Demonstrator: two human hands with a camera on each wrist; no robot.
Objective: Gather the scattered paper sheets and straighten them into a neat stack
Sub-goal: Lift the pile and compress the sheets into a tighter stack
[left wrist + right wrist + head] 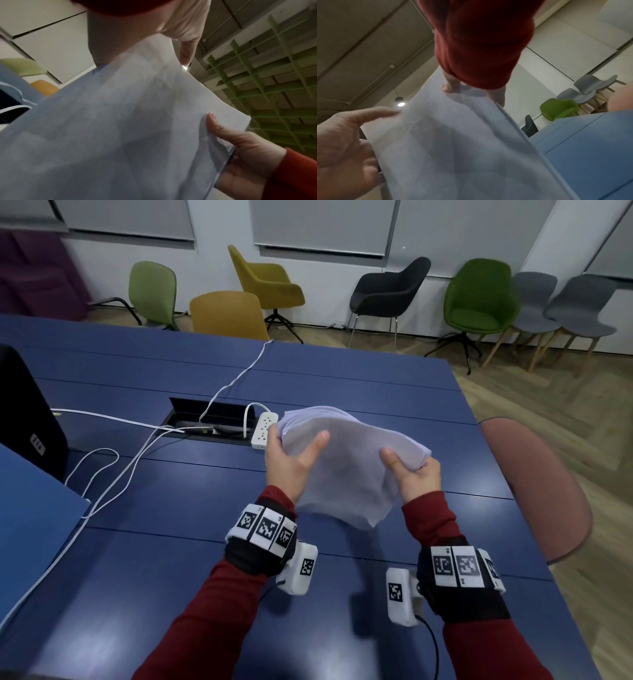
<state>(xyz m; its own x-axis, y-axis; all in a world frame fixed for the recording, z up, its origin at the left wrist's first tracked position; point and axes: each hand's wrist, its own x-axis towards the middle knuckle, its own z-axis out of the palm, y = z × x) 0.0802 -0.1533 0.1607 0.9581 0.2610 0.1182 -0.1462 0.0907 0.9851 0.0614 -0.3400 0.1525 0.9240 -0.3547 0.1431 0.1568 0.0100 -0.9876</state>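
The big dark-blue panelled surface [171, 542] has no loose sheets left on it that I can see, so gathering looks done and this is the squaring-up part. The whole floppy bundle of white paper sheets [346, 460] is up in the air above the surface, sagging in a hump between the two hands, with its far edges fanned out and not lined up at all.

The left hand [291, 463] pinches the left side, thumb on top and fingers underneath. The right hand [416, 477] pinches the right side the same way, thumb pressed on the top sheet, fingers curled under the edge.

If it were me: loosen both grips a bit, stand the bundle on one long edge and tap it down on the surface so the sheets slide level, then turn it and tap a short edge too. Squeezing hard just locks the crooked sheets in place. A bundle this limp will probably buckle if it's dropped flat, so I'd keep it upright between the palms.

Writing-wise there's not much. The paper looks blank. The white power strip [263, 429] beside the cable hatch shows no brand I can make out, and the black-and-white square-pattern wrist bands [265, 529] carry only coded markers, no readable text.
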